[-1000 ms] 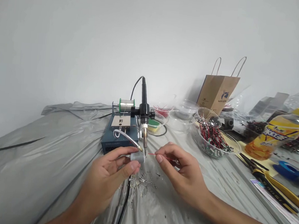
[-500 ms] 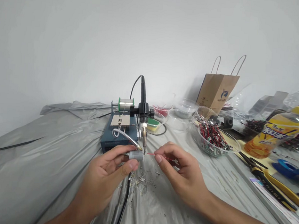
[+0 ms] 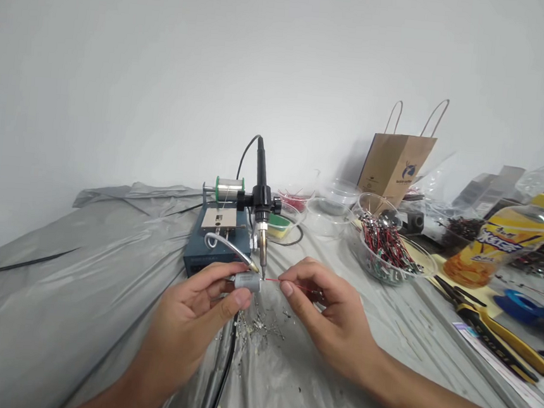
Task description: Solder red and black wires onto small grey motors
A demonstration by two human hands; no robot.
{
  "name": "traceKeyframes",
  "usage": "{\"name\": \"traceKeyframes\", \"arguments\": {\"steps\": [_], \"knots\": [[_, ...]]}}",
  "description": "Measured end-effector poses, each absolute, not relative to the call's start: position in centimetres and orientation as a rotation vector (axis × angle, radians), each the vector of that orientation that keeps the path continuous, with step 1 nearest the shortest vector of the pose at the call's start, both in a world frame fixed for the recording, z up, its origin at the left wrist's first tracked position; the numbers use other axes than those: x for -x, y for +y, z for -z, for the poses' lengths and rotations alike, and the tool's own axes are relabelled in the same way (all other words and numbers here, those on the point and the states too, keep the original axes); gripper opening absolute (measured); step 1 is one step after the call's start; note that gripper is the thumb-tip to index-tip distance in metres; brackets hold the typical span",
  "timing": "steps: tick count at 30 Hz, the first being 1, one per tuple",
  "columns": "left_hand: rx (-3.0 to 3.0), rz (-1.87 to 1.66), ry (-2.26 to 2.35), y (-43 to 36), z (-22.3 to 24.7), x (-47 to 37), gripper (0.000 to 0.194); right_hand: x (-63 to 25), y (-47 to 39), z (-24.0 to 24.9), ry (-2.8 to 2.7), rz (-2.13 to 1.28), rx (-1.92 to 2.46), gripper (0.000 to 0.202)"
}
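Observation:
Between the thumb and fingers of my left hand (image 3: pixel 201 306) is a small grey cylinder (image 3: pixel 248 282), possibly a capacitor or motor, its right end close to the soldering iron tip (image 3: pixel 263 273). My right hand (image 3: pixel 325 304) pinches a thin red wire (image 3: pixel 273 280), whose bare end points left at the iron tip; whether they touch I cannot tell. The soldering iron (image 3: pixel 261 197) hangs tip-down in a black clamp. A curved metal solder guide tube (image 3: pixel 230 246) ends beside the tip.
A blue soldering station (image 3: pixel 195 238) carries a solder spool (image 3: pixel 229 189). Solder scraps (image 3: pixel 261 324) litter the grey sheet (image 3: pixel 101 303). At right are a bowl of wired parts (image 3: pixel 389 252), pliers (image 3: pixel 493 334), a drink bottle (image 3: pixel 501 243), blue tape (image 3: pixel 523 306) and a paper bag (image 3: pixel 394 167).
My right hand has shifted slightly left, bringing the red wire's end closer to the iron tip. The left hand and grey cylinder have hardly moved.

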State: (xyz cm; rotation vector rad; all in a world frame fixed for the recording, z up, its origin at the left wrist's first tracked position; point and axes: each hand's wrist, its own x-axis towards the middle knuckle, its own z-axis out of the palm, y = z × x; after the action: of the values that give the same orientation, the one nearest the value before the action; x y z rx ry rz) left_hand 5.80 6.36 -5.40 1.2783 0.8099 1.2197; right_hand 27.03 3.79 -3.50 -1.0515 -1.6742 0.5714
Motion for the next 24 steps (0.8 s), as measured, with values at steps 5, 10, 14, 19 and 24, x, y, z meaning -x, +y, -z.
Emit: {"name": "traceKeyframes", "arguments": {"steps": [5,10,14,19,24], "knots": [[-1.283,-1.220,0.816,6.31,5.41,-5.89,0.034,-26.99,3.71,3.63,-1.678,-0.572,1.038,0.012],[-1.279,-1.230,0.827,6.29,5.25,-5.97,0.035,-27.05,3.67,3.65,-1.681,-0.565,1.041,0.011],[-1.276,-1.231,0.827,6.28,5.26,-5.92,0.035,-26.99,3.75,3.55,-1.687,-0.560,1.049,0.012],[-1.278,-1.223,0.829,6.25,5.19,-5.96,0.035,-26.97,3.76,3.44,-1.696,-0.546,1.041,0.011],[-1.288,-1.241,0.838,6.18,4.92,-6.08,0.035,-26.96,3.63,3.43,-1.689,-0.564,1.041,0.011]]}}
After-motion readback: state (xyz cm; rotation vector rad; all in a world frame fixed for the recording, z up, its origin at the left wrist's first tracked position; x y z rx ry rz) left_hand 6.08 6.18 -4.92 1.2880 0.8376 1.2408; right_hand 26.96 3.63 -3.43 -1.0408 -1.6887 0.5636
